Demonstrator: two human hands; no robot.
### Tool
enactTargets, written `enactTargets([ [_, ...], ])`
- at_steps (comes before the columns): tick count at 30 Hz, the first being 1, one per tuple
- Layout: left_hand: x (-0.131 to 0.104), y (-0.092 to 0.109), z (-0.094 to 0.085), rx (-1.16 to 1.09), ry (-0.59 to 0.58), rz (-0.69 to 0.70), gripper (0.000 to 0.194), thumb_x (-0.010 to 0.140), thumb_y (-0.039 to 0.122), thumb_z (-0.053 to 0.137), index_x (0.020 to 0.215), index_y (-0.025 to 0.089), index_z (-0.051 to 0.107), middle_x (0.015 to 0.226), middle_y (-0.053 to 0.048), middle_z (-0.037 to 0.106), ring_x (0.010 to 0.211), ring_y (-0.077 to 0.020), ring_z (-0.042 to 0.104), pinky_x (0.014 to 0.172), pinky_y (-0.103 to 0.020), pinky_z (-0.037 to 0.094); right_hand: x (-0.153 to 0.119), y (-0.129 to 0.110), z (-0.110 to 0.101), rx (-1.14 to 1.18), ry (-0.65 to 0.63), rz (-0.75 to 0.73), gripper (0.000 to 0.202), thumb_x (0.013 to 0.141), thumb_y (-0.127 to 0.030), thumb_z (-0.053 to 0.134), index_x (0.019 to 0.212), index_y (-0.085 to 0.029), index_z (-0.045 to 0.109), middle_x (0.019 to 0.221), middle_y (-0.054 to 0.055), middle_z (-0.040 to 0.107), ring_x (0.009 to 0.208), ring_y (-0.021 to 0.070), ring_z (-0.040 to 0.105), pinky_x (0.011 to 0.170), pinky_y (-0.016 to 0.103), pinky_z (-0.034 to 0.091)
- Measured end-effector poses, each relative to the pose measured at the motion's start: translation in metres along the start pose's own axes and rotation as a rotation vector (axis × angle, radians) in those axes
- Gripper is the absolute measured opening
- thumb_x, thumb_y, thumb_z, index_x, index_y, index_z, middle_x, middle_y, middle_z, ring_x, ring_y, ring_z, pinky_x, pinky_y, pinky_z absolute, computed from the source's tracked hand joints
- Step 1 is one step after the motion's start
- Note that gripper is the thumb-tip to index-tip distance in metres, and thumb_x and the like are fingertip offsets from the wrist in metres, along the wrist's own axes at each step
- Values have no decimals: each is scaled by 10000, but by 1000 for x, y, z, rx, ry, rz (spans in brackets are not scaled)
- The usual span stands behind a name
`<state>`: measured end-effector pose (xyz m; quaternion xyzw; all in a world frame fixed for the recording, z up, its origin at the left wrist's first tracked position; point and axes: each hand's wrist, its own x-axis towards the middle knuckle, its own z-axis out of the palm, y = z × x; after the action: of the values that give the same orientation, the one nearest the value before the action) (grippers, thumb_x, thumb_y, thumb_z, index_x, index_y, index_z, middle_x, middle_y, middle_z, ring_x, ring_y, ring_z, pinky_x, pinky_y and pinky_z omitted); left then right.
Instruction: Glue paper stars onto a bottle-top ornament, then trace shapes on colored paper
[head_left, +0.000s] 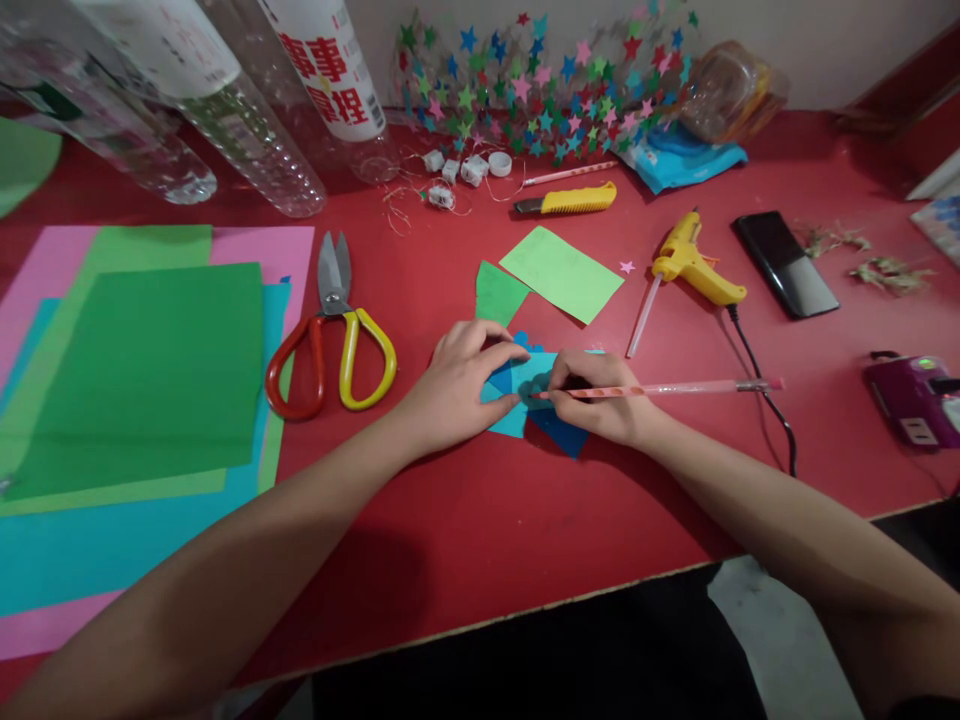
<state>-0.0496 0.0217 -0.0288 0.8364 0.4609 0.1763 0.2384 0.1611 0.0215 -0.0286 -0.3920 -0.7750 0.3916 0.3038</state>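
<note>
My right hand grips a pink patterned pencil, its tip down on a piece of light blue paper. My left hand rests on the left part of that paper, thumb and forefinger spread apart. A dark blue piece of paper shows partly beneath, and small blue scalloped edges stick out behind my fingers. Just beyond lie a light green paper rectangle and a darker green piece. What is drawn under the pencil tip is too small to make out.
Scissors and stacked coloured sheets lie at left. A yellow cutter, glue gun with cord, phone and purple power adapter are behind and right. Bottles and a star-covered clear container line the back.
</note>
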Motion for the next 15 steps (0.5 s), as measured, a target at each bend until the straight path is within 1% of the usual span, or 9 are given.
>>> enactTargets([
  [5,0,0,0,4,4,0,347,824,340,649,1148,230,592,1206,-79,489,1168,-273,430,1019,-478,379,0,-1,1,-35,-40,-13,99,772,-170,525,675,-186,514,585,-44,522,527,66,439,496,194,324],
  [10,0,0,-1,-9,1,5,375,816,332,655,1165,210,590,1211,-87,488,1180,-275,427,1033,-475,374,1,-3,0,-29,-73,-40,85,799,-182,532,718,-176,555,623,-34,569,544,62,472,513,186,348],
  [15,0,0,-1,-13,-2,7,370,816,339,651,1159,214,591,1212,-85,487,1185,-276,425,1035,-476,372,0,-4,1,-43,-68,-36,89,804,-187,531,718,-180,555,626,-35,568,554,66,485,525,182,363],
])
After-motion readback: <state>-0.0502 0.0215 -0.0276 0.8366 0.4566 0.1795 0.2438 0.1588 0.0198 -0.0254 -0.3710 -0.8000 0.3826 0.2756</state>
